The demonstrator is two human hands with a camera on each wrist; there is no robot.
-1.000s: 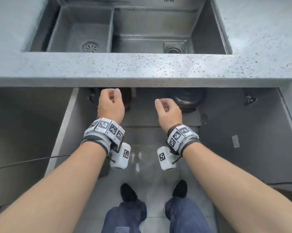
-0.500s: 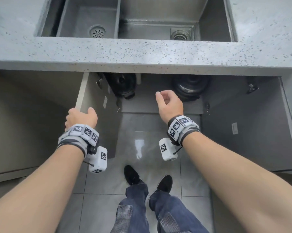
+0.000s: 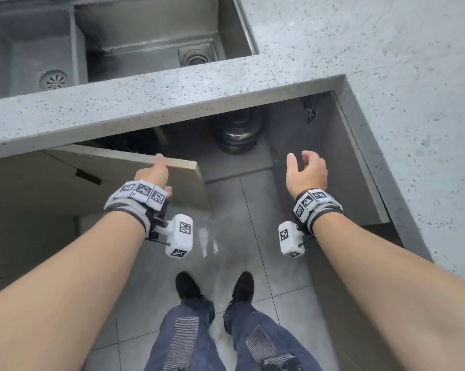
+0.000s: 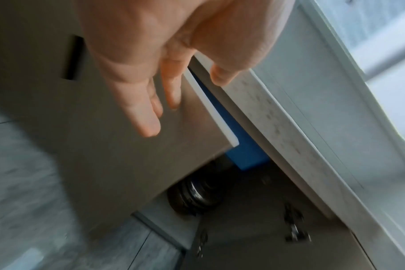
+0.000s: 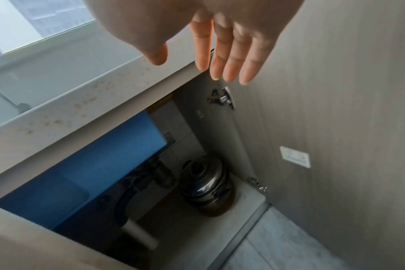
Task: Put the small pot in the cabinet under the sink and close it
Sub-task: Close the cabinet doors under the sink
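Observation:
The small steel pot (image 3: 236, 135) stands with its lid on inside the cabinet under the sink, at the right, next to the hinged side of the right door (image 3: 341, 162). It also shows in the wrist views: pot (image 4: 197, 197), pot (image 5: 206, 184). My left hand (image 3: 162, 170) lies with straight fingers on the outer face of the left door (image 3: 119, 180), near its top free corner; the left hand (image 4: 185, 102) has its thumb by the door's top edge. This door stands half closed. My right hand (image 3: 298, 156) is open and empty, hovering close to the inner face of the wide-open right door (image 5: 335, 127).
The speckled grey countertop (image 3: 172, 97) overhangs the cabinet, with the double steel sink (image 3: 145, 38) above. Inside the cabinet are the sink's blue underside (image 5: 104, 155) and dark drain pipes (image 5: 136, 191). My feet (image 3: 215, 287) stand on grey tiles in front.
The left door has swung from wide open to half closed under my left hand. My right hand has uncurled and moved right, toward the right door.

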